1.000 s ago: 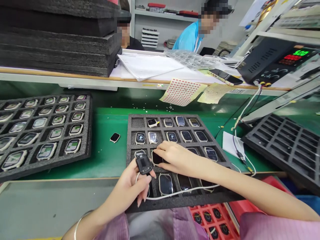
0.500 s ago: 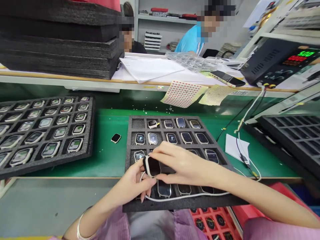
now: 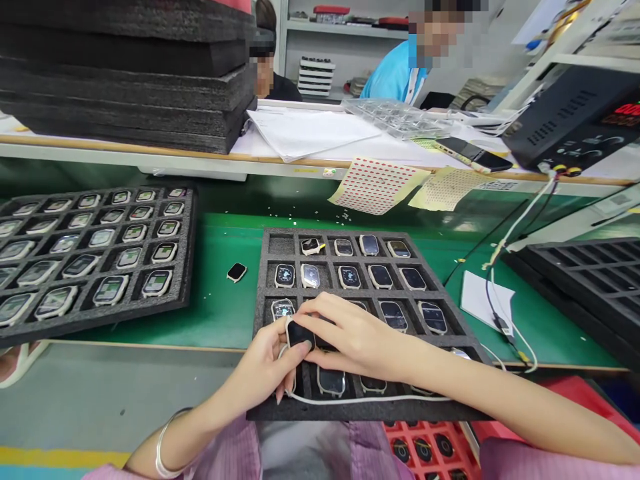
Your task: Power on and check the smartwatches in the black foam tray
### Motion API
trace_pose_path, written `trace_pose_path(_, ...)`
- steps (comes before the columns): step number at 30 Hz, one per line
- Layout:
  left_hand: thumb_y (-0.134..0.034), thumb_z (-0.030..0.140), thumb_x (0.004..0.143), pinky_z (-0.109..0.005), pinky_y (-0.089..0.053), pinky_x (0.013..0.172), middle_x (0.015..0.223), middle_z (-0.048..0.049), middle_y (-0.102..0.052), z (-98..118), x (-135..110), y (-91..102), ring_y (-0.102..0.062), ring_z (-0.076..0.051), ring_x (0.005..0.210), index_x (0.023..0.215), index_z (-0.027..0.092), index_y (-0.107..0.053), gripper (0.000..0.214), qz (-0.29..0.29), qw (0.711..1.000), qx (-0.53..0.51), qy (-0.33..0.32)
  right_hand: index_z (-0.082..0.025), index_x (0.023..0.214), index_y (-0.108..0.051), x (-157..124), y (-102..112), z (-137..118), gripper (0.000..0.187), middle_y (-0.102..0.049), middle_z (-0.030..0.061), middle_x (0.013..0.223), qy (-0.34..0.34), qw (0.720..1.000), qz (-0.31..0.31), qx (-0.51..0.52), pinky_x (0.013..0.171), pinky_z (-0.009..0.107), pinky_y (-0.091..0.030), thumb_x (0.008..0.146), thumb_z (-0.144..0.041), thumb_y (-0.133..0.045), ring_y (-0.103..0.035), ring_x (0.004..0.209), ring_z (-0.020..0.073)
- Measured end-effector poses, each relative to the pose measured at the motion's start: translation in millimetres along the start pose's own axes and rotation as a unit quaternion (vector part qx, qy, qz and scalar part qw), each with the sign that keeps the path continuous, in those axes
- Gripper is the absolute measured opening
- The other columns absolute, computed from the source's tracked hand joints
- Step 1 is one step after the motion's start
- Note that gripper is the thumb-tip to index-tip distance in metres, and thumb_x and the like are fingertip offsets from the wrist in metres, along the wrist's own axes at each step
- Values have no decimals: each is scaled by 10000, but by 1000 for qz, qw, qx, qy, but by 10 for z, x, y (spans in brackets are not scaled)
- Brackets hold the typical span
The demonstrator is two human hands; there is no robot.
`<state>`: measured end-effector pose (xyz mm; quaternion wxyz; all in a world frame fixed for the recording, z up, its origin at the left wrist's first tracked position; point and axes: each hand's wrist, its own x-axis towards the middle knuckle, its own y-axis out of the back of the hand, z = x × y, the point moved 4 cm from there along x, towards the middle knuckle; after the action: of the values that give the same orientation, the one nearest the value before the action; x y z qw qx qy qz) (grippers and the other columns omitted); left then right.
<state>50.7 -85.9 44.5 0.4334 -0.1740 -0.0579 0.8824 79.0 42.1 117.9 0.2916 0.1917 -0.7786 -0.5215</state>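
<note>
A smartwatch (image 3: 301, 335) with a dark screen and pale case is gripped between both my hands, above the front left of a black foam tray (image 3: 327, 412). My left hand (image 3: 270, 357) is closed on it from the left, its thumb lying on the screen. From the right, my right hand (image 3: 357, 333) pinches the case with bent fingers. A white cable (image 3: 370, 400) runs from my left hand along the tray's front. Several other watches sit in the tray's compartments, a few with lit screens; my hands hide some of them.
Left stands a second foam tray (image 3: 185, 267) full of watches; a single watch (image 3: 237, 272) lies between the trays. Further black trays (image 3: 590, 293) are at right, near a white paper (image 3: 487, 300). A power supply (image 3: 575, 120) and stacked foam (image 3: 125, 87) occupy the shelf. Two people are beyond.
My left thumb has moved up onto the watch's screen, and the watch has turned slightly. My right hand stays on it. The whole view has shifted a little.
</note>
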Motion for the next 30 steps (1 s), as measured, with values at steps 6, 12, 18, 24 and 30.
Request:
trace_pose_path(6, -589, 431, 843, -115, -265, 280, 446, 105, -418, 15, -33, -16, -327, -27, 285, 1079, 117, -520, 398, -10, 1000, -3, -7, -77, 1183, -544, -59, -32, 44, 370, -575, 144, 1023, -34, 996, -23, 78, 840, 362, -513, 899, -312, -574, -553, 958, 229)
trace_pose_path(12, -584, 426, 852, -120, -214, 283, 471, 102, -404, 19, -35, -27, -297, -11, 290, 998, 118, -531, 345, -8, 1000, -2, -13, -101, 1211, -530, -67, -49, 54, 430, -570, 135, 1052, -49, 994, -26, 94, 838, 368, -513, 863, -329, -634, -553, 968, 231)
trace_pose_path(18, -565, 401, 872, -120, -222, 295, 501, 100, -406, 30, -33, -33, -302, -9, 309, 1038, 123, -522, 327, -8, 1000, 6, -17, -109, 1192, -541, -64, -58, 44, 395, -581, 127, 1029, -55, 994, -19, 93, 841, 380, -509, 868, -319, -625, -557, 954, 230)
trace_pose_path(24, -578, 399, 862, -125, -208, 292, 481, 103, -399, 39, -44, -26, -295, -12, 294, 1011, 121, -529, 319, -6, 1000, -2, -17, -95, 1182, -540, -83, -99, 61, 401, -582, 136, 1030, -51, 991, 10, 122, 841, 374, -499, 864, -321, -636, -550, 958, 228)
trace_pose_path(30, -634, 377, 826, -127, -132, 282, 442, 104, -384, 13, -51, 12, -279, -2, 258, 891, 132, -566, 262, -26, 996, -74, -35, -123, 1181, -511, -94, -189, 95, 444, -561, 147, 1096, -20, 974, 96, 203, 889, 386, -468, 798, -256, -690, -526, 1035, 234)
